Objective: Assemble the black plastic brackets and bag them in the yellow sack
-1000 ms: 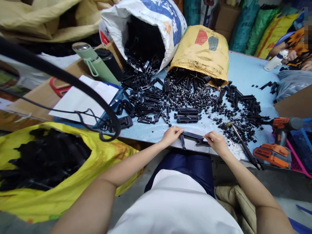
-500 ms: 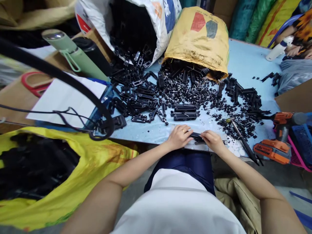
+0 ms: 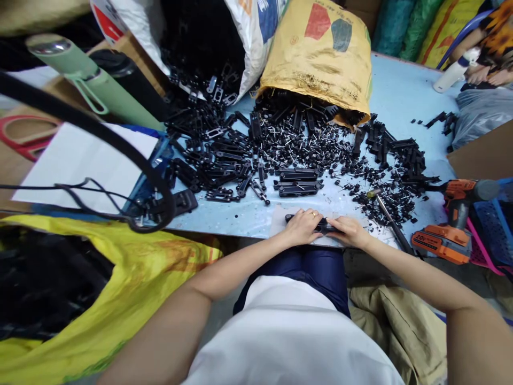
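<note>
At the table's front edge, my left hand (image 3: 303,228) curls over a long black plastic part (image 3: 325,226). One end of that part sticks out on the far left of the fingers. My right hand (image 3: 349,231) grips the other end, its thumb and fingers pressed together on it. Fingers cover much of the part. Just beyond my hands, two similar black parts (image 3: 298,188) lie side by side, with a pin on the nearer one. A hammer (image 3: 388,215) rests to the right of my right hand, its head among small black-headed pins (image 3: 308,147).
An orange cordless drill (image 3: 443,243) stands at the right edge. Black links (image 3: 224,155) spill from a white sack (image 3: 256,59); a yellow sack (image 3: 320,64) lies behind the pins. A black cable (image 3: 100,141) arches at left, near a green bottle (image 3: 96,85). Another person's hands (image 3: 487,75) show far right.
My hands have shifted along the black part, and more of its left end now shows past my left hand. The whole view has moved slightly, with the table scene sliding left.
</note>
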Motion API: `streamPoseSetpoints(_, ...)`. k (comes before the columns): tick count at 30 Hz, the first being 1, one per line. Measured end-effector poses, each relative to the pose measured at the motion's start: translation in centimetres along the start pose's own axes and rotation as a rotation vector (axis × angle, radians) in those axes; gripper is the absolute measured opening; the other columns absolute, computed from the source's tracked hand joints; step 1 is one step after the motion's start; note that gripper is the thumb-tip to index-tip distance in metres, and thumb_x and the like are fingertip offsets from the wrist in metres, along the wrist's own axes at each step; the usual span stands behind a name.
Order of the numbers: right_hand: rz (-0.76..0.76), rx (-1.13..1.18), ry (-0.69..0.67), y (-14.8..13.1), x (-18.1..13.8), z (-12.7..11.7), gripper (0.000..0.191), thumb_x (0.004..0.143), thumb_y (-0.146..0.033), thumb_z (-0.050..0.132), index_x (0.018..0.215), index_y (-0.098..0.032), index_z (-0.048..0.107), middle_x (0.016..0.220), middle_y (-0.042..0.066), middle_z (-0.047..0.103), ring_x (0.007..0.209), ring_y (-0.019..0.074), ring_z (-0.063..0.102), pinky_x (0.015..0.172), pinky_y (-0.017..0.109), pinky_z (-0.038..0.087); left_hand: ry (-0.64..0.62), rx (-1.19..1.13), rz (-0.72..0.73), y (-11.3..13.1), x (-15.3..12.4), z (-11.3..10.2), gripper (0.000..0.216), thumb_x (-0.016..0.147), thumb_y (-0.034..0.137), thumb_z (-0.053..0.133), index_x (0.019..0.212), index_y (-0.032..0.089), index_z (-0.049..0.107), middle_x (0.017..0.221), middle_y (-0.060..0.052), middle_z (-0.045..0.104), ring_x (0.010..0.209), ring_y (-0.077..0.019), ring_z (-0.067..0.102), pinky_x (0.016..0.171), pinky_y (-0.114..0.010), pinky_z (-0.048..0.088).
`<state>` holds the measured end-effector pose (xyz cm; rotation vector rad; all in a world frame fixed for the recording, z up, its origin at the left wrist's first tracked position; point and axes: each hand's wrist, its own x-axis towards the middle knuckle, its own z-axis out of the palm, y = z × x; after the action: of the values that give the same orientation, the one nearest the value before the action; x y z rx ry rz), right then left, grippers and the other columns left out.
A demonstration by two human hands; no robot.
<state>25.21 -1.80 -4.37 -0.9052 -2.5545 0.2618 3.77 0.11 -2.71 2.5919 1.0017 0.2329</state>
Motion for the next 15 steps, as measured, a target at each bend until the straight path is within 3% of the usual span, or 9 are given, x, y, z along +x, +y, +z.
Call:
streamPoseSetpoints(5,0.138,-0.136,0.029,-0.2,-0.3,0.4,0.036,0.089,-0.034,0.047,0.119,-0.017,0.054,0.075,0.007,0.062,0.068,0.0157,0.056,0.06,0.027,0.046,0.059,-0.043,-0.125,0.4,0.1,0.4,0.035,0.077,0.037,0.062,0.101,0.015,0.051,0.097,-0.01,0.059,0.096,-0.0257,0.052,0.076,-0.036,0.041)
streamPoseSetpoints(12,-0.112,-0.091,-0.145,1.6,0.6,-0.4,0.035,0.093,-0.038,0.037,0.115,-0.018,0.056,0.075,0.006,0.061,0.069,0.014,0.053,0.061,0.025,0.043,-0.002,-0.004,-0.079,0.7,-0.1,-0.3,0.047,0.073,0.049,0.061,0.101,0.012,0.052,0.1,-0.013,0.059,0.098,-0.0265,0.052,0.082,-0.035,0.04)
streamPoseSetpoints(15,-0.094,-0.155,-0.207,2.0,0.9,-1.3,0.04,0.091,-0.046,0.036,0.109,-0.018,0.058,0.075,0.006,0.061,0.068,0.0141,0.053,0.059,0.025,0.04,-0.025,0.067,0.013,0.3,-0.9,-0.6,0.054,0.078,0.049,0.056,0.112,0.009,0.049,0.108,-0.015,0.058,0.102,-0.0262,0.051,0.085,-0.035,0.038)
